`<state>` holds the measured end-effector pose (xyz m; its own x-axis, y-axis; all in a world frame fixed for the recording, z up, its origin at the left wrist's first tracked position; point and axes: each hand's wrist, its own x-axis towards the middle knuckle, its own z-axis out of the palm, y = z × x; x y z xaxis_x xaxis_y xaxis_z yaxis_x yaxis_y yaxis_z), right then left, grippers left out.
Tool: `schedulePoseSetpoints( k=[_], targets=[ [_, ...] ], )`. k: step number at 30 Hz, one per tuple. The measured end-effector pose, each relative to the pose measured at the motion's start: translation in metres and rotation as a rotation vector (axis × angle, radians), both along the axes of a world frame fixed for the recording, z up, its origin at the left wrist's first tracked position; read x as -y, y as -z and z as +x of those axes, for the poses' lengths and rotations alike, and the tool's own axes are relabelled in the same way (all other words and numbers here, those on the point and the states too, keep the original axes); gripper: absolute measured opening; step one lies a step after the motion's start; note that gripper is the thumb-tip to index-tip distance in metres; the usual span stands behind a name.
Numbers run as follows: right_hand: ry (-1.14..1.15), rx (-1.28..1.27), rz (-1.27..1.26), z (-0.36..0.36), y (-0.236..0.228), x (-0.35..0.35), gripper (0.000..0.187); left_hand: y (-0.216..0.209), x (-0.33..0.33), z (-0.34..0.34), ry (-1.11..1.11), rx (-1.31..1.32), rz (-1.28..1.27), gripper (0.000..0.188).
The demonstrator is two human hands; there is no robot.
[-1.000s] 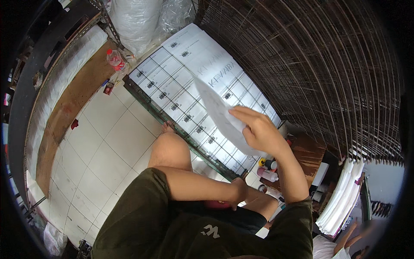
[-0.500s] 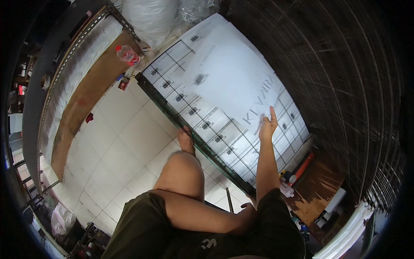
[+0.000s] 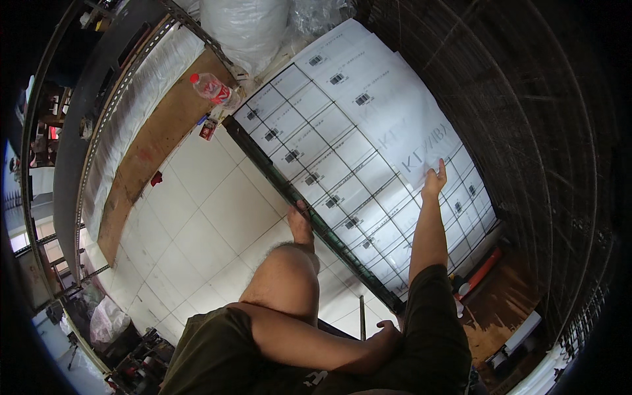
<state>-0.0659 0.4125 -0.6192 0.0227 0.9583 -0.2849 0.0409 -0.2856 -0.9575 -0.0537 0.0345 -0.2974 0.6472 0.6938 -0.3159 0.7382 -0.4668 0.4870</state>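
Note:
My right hand (image 3: 432, 181) reaches out over a white surface (image 3: 316, 112) marked with dark grid lines and small barcode patches. Its fingers are closed on the near edge of a thin white sheet (image 3: 408, 125) that bears large, faint lettering. The sheet covers the grid on the far right side; I cannot tell whether it is paper or plastic film. Across my lap lies my left arm, and my left hand (image 3: 388, 331) rests beside the dark right sleeve, which hides part of it. One finger sticks out there, with nothing seen in the hand.
A green-black frame bar (image 3: 309, 220) edges the white surface, near my bare foot (image 3: 299, 224). A clear bottle with a red cap (image 3: 214, 91) stands at the far left corner. Dark wire mesh (image 3: 526, 125) rises on the right, above a worn wooden board (image 3: 507, 306).
The white sheet, blurred and spread wide before, has shifted to the right, and more grid lines show. My right hand keeps its hold. The whole view has shifted a little; my left hand stays put.

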Motion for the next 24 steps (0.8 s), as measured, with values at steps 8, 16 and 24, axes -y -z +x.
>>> schedulePoseSetpoints(
  k=[8, 16, 24],
  targets=[
    [-0.025, 0.009, 0.019, 0.002, 0.004, 0.008, 0.065, -0.034, -0.023, -0.033, 0.058, 0.052, -0.049, 0.021],
    [-0.018, 0.046, 0.007, -0.008, -0.008, 0.01, 0.068, -0.027, -0.017, -0.026, -0.016, 0.092, -0.057, 0.022],
    [0.065, 0.304, 0.144, 0.023, 0.015, 0.028, 0.081, -0.027, -0.011, -0.014, 0.021, 0.152, -0.244, 0.023]
  ],
)
